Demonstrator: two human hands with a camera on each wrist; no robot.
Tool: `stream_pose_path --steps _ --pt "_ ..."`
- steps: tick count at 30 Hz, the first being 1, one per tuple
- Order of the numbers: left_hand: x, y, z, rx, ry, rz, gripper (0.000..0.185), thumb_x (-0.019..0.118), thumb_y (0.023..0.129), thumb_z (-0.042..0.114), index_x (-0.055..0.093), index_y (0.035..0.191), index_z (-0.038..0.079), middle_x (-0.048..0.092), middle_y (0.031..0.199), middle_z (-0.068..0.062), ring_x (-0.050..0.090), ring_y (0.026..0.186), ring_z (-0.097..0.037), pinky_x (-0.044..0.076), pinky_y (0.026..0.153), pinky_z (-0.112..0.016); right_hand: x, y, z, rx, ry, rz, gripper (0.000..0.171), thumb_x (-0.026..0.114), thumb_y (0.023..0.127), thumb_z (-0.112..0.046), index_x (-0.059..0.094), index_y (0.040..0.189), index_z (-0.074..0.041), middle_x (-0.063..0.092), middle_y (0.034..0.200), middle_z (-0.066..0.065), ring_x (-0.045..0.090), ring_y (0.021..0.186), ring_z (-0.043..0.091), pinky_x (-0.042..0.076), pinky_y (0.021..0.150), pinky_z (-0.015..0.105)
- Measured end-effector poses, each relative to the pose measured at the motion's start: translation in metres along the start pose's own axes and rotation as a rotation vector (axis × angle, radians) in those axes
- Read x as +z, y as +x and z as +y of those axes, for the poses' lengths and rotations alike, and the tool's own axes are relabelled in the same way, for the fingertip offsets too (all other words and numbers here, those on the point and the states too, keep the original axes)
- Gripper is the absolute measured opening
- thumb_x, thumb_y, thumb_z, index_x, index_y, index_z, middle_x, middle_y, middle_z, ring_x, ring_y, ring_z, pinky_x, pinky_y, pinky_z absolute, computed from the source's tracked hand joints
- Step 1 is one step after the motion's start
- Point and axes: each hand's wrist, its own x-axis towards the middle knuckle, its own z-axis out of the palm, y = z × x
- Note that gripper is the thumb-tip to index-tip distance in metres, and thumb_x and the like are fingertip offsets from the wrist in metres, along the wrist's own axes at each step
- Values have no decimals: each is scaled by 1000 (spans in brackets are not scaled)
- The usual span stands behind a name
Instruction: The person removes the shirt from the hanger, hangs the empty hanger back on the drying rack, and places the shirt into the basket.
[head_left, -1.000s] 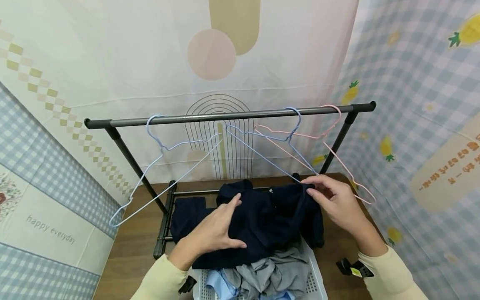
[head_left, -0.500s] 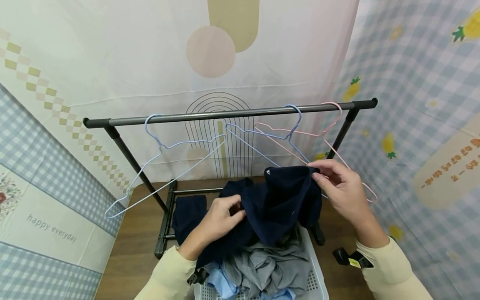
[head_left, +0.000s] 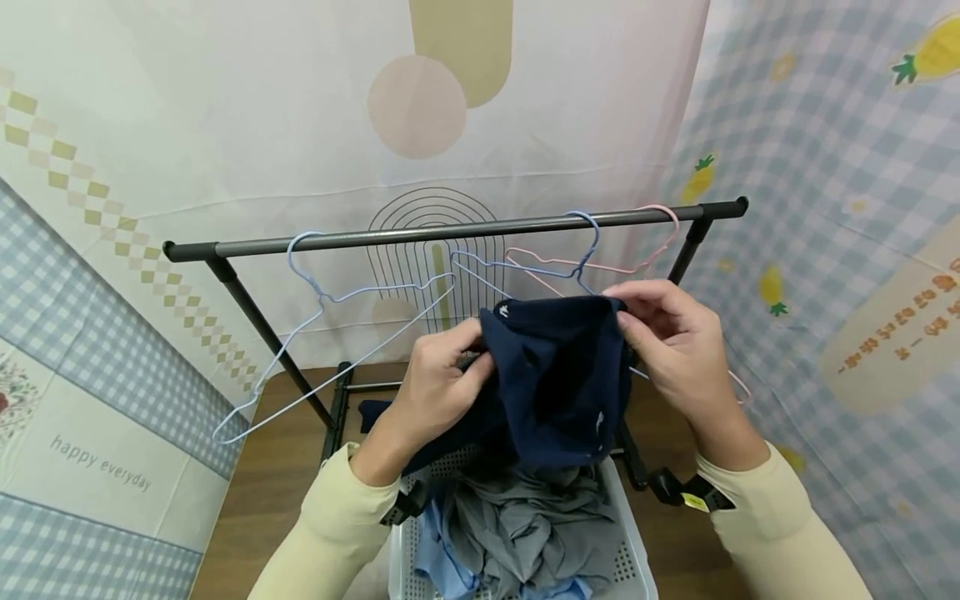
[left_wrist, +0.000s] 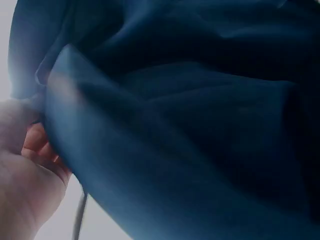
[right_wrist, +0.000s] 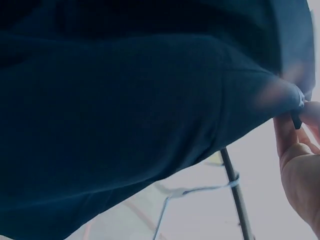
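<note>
At the far left, a pale blue wire hanger [head_left: 330, 325] is hung by its hook from the dark metal rail [head_left: 450, 229] of the clothes rack, its thin frame tilted down toward the left. Further right, the left hand [head_left: 438, 379] is seen with fingers curled round the left edge of a navy garment [head_left: 558, 375], which is held up in front of the rail and above a white perforated basket [head_left: 637, 558]; in the left wrist view the soft, matte, loosely folded cloth [left_wrist: 190, 120] fills nearly the whole frame. The garment's upper edge is stretched roughly level between the two hands, so its long axis is judged to run left to right, parallel to the rail, with the rest left drooping toward the basket. Grey and light blue crumpled clothes [head_left: 525, 533] are piled in that basket. The right edge of the garment is pinched by the right hand [head_left: 667, 333], thumb and fingers closed on the fabric. Just behind that hand, a second blue hanger [head_left: 558, 268] and a pink hanger [head_left: 660, 250] are hooked on the rail, so the right hand is judged the nearer to them.
</note>
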Motion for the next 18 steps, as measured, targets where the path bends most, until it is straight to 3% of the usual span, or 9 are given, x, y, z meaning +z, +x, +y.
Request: stream_pose_path --steps 5,9,12,15,18 --pt "7 26 12 26 -30 12 13 69 90 -6 68 101 1 75 98 -12 73 93 -21 59 82 -32 19 15 -11 -38 30 -33 24 58 90 23 66 112 17 73 110 6 69 91 11 54 73 18" --pt "15 31 11 -25 -55 -11 29 74 89 -3 64 116 -2 70 111 -16 70 102 -23 59 87 -32 31 21 -13 -44 -7 -41 22 60 92 20 67 113 16 72 111 6 71 96 13 57 80 19" --pt "21 30 10 -87 -114 -34 40 76 90 -2 56 125 -3 66 117 -18 71 104 -26 61 86 -29 36 23 -12 -21 -74 -38 22 62 92 18 68 113 13 72 113 1 71 98 12 57 78 18" --pt "27 31 9 -117 -195 -24 42 74 91 -3 50 125 -4 66 116 -20 73 99 -27 62 83 -29 39 25 -12 -29 -124 -62 25 64 91 18 71 114 10 73 116 1 71 104 14 58 80 19" --pt "31 35 8 -87 -216 35 34 72 91 -5 52 119 -6 68 103 -19 71 87 -23 61 75 -29 40 25 -14 -86 -199 -92 31 66 91 17 75 117 3 73 123 6 69 116 19 57 92 24"
